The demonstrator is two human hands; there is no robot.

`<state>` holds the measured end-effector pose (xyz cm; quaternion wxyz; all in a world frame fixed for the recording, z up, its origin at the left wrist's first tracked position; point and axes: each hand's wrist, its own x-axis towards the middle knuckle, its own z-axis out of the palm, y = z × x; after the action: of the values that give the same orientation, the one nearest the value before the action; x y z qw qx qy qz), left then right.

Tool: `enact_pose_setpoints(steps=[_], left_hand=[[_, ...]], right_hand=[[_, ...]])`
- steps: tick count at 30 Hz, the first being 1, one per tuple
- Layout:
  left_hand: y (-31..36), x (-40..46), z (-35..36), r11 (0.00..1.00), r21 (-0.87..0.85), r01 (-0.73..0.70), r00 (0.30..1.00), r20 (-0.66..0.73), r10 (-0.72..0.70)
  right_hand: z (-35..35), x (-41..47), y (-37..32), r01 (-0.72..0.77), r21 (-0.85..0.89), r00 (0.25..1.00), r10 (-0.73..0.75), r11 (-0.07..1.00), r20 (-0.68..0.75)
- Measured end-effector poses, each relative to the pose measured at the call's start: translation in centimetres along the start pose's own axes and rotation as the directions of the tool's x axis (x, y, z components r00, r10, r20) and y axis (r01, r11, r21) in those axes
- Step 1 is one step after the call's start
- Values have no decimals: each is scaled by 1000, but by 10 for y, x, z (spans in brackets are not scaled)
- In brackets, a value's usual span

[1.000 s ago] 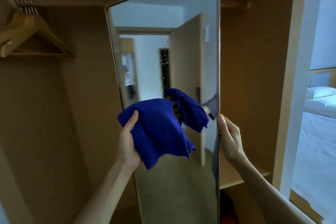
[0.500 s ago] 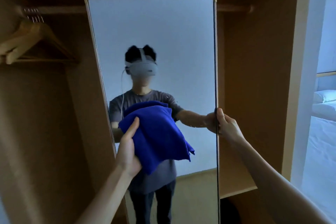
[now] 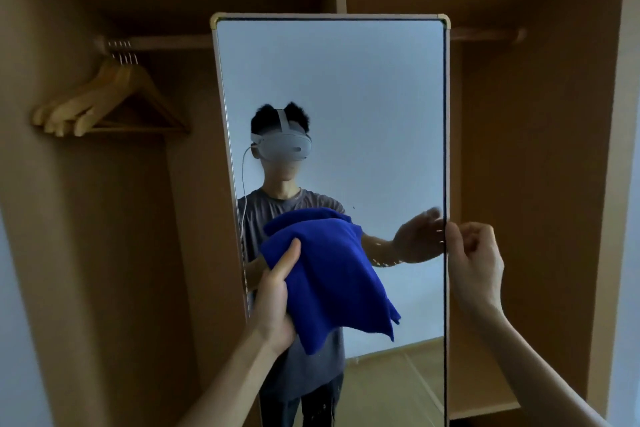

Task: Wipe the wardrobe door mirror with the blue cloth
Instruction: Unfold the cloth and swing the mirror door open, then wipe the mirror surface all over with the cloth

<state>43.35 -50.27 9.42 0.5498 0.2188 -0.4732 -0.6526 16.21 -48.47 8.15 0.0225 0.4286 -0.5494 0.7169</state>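
The tall wardrobe door mirror faces me square on and reflects a person wearing a headset. My left hand holds the blue cloth bunched against the lower left part of the glass, thumb on top of the fabric. The cloth hangs down past my palm. My right hand is at the mirror's right edge at the same height, thumb beside the frame. Its fingers are loosely curled and apart from the edge, with nothing in them.
Several wooden hangers hang from the rail at the upper left inside the brown wardrobe. A low shelf sits in the right compartment behind the mirror's edge. The wardrobe's side panel stands at the far right.
The mirror swung from angled to facing me. My right hand, which gripped its right edge, has loosened its fingers off it. My left hand keeps the cloth on the glass.
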Motion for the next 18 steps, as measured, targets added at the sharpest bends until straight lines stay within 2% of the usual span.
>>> enact_pose_setpoints(steps=[2, 3, 5, 7, 9, 11, 13, 18], left_hand=[[1, 2, 8, 999, 35, -32, 999, 28, 31], [1, 3, 12, 997, 55, -51, 998, 48, 48], [5, 5, 22, 992, 94, -89, 993, 89, 81], [11, 8, 31, 978, 144, -152, 981, 140, 132], [21, 12, 41, 954, 200, -224, 963, 194, 185], [32, 16, 47, 924, 245, -294, 945, 219, 242], [43, 21, 52, 891, 273, -362, 925, 225, 307], [67, 32, 61, 839, 331, -431, 900, 223, 374]], right_hand=[[1, -14, -24, 44, 117, 990, -60, 992, 131], [1, -21, -37, 12, 180, 966, -59, 984, 254], [3, -31, -59, -154, 268, 847, -13, 951, 531], [5, -39, -74, -354, 266, 709, 72, 896, 701], [8, -42, -80, -507, 304, 632, 108, 807, 767], [11, -39, -85, -593, 370, 588, 70, 715, 806], [15, -35, -93, -613, 410, 586, 41, 675, 809], [31, -29, -122, -578, 417, 619, 45, 701, 784]])
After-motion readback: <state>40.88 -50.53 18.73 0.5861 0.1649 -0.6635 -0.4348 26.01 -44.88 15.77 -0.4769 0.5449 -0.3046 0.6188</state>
